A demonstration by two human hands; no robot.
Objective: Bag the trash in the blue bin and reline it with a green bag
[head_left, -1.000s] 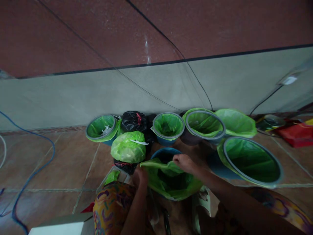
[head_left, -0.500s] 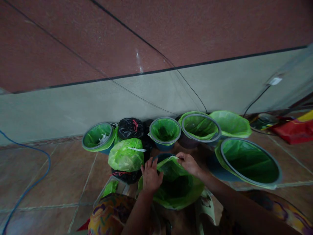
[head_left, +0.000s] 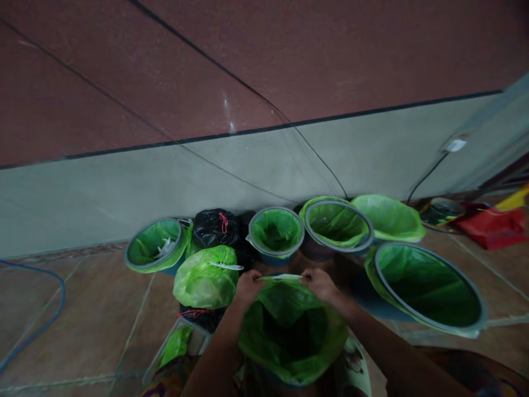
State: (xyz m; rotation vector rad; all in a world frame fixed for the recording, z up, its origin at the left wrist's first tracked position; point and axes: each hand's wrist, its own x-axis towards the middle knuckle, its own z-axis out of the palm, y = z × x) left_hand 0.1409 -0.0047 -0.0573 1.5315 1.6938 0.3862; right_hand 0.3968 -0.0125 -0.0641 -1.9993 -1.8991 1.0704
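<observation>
A green plastic liner bag (head_left: 292, 325) lies open over a bin right in front of me. My left hand (head_left: 247, 288) is closed on the far rim of the bag at its left. My right hand (head_left: 322, 285) is closed on the same rim at its right. The stretch of rim between the two hands is pulled taut. The bin under the bag is almost wholly hidden by the green plastic.
Several blue bins lined with green bags stand along the wall: a bin at the left (head_left: 155, 252), a middle bin (head_left: 276, 231), a big bin at the right (head_left: 430, 286). A tied green bag (head_left: 205, 277) and a tied black bag (head_left: 215, 227) sit between them. A blue cable (head_left: 37, 325) lies on the tiled floor.
Both hands moved forward to the far rim of the green bag and pulled it over the blue bin's edge, which no longer shows. The view shifted slightly downward and to the right.
</observation>
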